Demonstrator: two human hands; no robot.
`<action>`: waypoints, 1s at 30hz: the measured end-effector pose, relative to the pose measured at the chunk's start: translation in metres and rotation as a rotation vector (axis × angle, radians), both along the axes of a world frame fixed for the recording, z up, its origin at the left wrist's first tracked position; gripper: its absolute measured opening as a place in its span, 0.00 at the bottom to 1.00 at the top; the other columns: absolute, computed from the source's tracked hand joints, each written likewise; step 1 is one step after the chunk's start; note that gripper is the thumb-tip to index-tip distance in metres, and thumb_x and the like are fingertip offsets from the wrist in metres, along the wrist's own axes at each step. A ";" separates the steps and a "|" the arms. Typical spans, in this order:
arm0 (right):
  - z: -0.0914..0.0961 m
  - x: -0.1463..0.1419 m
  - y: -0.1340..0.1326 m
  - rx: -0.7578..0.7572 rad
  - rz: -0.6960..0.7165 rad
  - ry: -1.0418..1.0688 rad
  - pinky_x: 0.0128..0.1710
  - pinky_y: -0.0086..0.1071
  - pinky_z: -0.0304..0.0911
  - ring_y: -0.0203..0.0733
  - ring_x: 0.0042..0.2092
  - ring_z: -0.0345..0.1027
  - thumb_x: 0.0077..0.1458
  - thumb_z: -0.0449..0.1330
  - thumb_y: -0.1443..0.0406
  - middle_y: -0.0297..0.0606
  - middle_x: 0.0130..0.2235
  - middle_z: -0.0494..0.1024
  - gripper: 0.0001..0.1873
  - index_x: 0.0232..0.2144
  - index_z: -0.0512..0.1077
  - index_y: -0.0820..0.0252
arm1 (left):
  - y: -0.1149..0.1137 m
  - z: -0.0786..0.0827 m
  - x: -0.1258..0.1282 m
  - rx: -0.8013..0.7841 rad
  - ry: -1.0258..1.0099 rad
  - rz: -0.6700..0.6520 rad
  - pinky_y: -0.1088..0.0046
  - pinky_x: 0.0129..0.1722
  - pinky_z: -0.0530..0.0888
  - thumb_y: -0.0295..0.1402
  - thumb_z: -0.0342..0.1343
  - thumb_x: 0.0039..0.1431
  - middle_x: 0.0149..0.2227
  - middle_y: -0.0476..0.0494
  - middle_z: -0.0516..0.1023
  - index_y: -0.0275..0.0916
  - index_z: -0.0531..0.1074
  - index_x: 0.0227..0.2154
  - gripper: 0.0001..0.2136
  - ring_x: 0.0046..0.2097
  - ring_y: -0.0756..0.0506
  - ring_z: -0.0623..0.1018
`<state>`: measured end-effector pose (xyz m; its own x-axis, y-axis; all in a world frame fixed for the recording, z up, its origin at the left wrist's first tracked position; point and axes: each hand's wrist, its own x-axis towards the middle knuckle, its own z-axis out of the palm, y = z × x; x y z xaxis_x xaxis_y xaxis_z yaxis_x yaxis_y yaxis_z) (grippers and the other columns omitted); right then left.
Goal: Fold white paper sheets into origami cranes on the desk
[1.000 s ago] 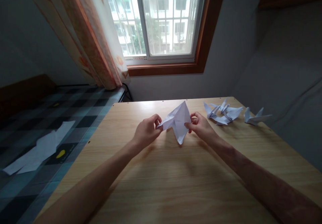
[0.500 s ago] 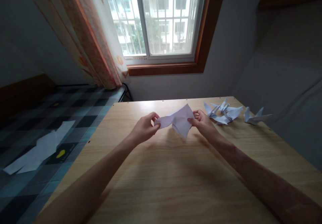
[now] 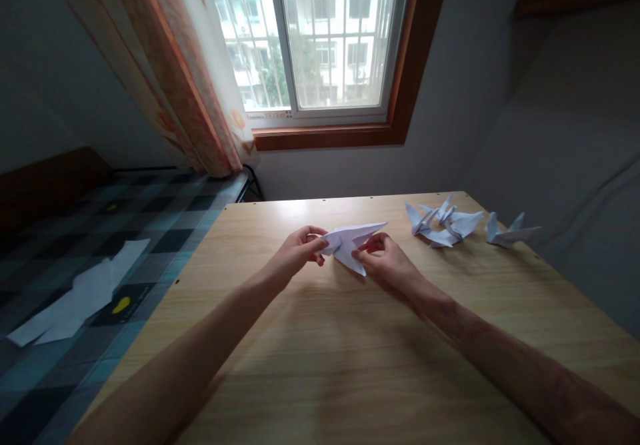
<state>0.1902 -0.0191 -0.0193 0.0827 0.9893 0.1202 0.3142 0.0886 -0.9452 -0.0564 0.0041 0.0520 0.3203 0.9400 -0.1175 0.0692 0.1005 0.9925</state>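
A partly folded white paper (image 3: 353, 242) is held just above the wooden table (image 3: 350, 352), near its middle. My left hand (image 3: 295, 255) pinches the paper's left end, fingers closed. My right hand (image 3: 383, 262) grips it from below on the right, thumb and fingers closed on a flap. The paper now lies flattened, with a long point reaching to the right.
Finished white paper cranes (image 3: 443, 225) lie at the table's far right, with one more crane (image 3: 510, 233) near the right edge. Loose white paper (image 3: 75, 295) lies on a checkered bed (image 3: 150, 225) to the left. A curtain (image 3: 185, 78) and a window (image 3: 320, 38) stand behind.
The paper has gone from an upright, opened shape to a flat, narrow one. My right hand moved left and under it; my left hand stayed at the left end.
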 end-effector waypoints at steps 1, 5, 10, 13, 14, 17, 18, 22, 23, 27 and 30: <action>-0.001 0.001 0.000 -0.001 -0.003 -0.016 0.46 0.42 0.76 0.51 0.47 0.82 0.53 0.74 0.52 0.44 0.45 0.85 0.21 0.41 0.73 0.56 | 0.000 0.001 0.000 -0.019 -0.019 0.019 0.69 0.37 0.78 0.37 0.71 0.55 0.33 0.46 0.83 0.35 0.76 0.45 0.18 0.27 0.51 0.78; 0.002 0.002 -0.003 0.004 0.004 -0.032 0.42 0.40 0.75 0.50 0.43 0.82 0.55 0.72 0.56 0.42 0.42 0.85 0.17 0.40 0.70 0.54 | 0.000 0.002 0.004 -0.116 -0.094 0.080 0.67 0.42 0.80 0.32 0.69 0.54 0.34 0.44 0.84 0.35 0.76 0.44 0.16 0.28 0.50 0.80; 0.023 -0.007 -0.019 0.127 0.003 -0.046 0.38 0.39 0.73 0.51 0.43 0.81 0.62 0.67 0.46 0.44 0.45 0.84 0.24 0.48 0.68 0.54 | -0.002 0.003 0.008 -0.204 -0.169 0.147 0.69 0.43 0.83 0.29 0.66 0.53 0.34 0.45 0.84 0.35 0.74 0.42 0.14 0.28 0.50 0.83; 0.034 -0.012 -0.031 0.206 -0.010 -0.171 0.37 0.39 0.70 0.50 0.39 0.79 0.61 0.68 0.45 0.41 0.44 0.84 0.30 0.55 0.66 0.53 | -0.002 0.001 0.008 -0.227 -0.159 0.167 0.69 0.40 0.84 0.28 0.66 0.52 0.33 0.47 0.83 0.35 0.74 0.43 0.14 0.25 0.52 0.80; 0.036 -0.013 -0.034 0.252 -0.018 -0.235 0.38 0.40 0.70 0.50 0.38 0.78 0.60 0.69 0.45 0.41 0.45 0.84 0.34 0.59 0.65 0.53 | -0.002 0.001 0.008 -0.232 -0.148 0.177 0.69 0.39 0.84 0.28 0.65 0.52 0.32 0.48 0.82 0.35 0.74 0.42 0.14 0.23 0.53 0.79; 0.035 -0.013 -0.039 0.420 0.008 -0.440 0.43 0.43 0.69 0.51 0.39 0.76 0.57 0.73 0.45 0.41 0.46 0.82 0.45 0.68 0.63 0.51 | -0.003 0.001 0.008 -0.246 -0.114 0.201 0.71 0.34 0.83 0.27 0.65 0.51 0.29 0.51 0.78 0.35 0.73 0.41 0.13 0.21 0.55 0.74; 0.034 -0.012 -0.039 0.460 0.024 -0.491 0.44 0.44 0.69 0.52 0.40 0.76 0.57 0.73 0.45 0.42 0.46 0.81 0.45 0.69 0.63 0.51 | -0.004 0.001 0.009 -0.251 -0.103 0.198 0.71 0.34 0.83 0.27 0.65 0.50 0.28 0.52 0.77 0.35 0.73 0.41 0.14 0.21 0.55 0.74; 0.024 -0.011 -0.033 0.445 -0.010 -0.463 0.39 0.41 0.69 0.49 0.37 0.76 0.62 0.70 0.48 0.40 0.44 0.82 0.38 0.67 0.64 0.52 | -0.009 0.003 0.011 -0.261 -0.054 0.132 0.72 0.33 0.83 0.27 0.66 0.48 0.27 0.54 0.75 0.36 0.73 0.40 0.15 0.20 0.56 0.71; 0.022 -0.010 -0.031 0.411 -0.034 -0.409 0.37 0.40 0.69 0.48 0.36 0.76 0.63 0.69 0.48 0.40 0.45 0.83 0.36 0.65 0.64 0.52 | -0.010 0.003 0.011 -0.258 -0.043 0.112 0.72 0.33 0.83 0.27 0.66 0.47 0.27 0.53 0.76 0.35 0.73 0.40 0.15 0.20 0.57 0.70; 0.014 -0.009 -0.022 0.321 -0.100 -0.187 0.30 0.35 0.68 0.48 0.38 0.80 0.65 0.66 0.51 0.40 0.46 0.85 0.24 0.56 0.66 0.52 | -0.011 0.003 0.010 -0.247 -0.033 0.065 0.71 0.33 0.84 0.29 0.68 0.49 0.27 0.54 0.75 0.35 0.74 0.41 0.16 0.20 0.58 0.68; 0.012 -0.008 -0.018 0.328 -0.117 -0.072 0.28 0.34 0.66 0.50 0.41 0.82 0.65 0.66 0.50 0.42 0.46 0.86 0.20 0.51 0.68 0.53 | -0.006 0.002 0.007 -0.252 -0.076 0.096 0.69 0.34 0.85 0.31 0.70 0.52 0.28 0.54 0.73 0.35 0.75 0.42 0.16 0.20 0.57 0.71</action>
<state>0.1823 -0.0371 -0.0072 0.1727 0.8816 0.4392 0.4050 0.3429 -0.8476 -0.0494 -0.0019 0.0537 0.2477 0.9108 -0.3303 -0.0267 0.3472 0.9374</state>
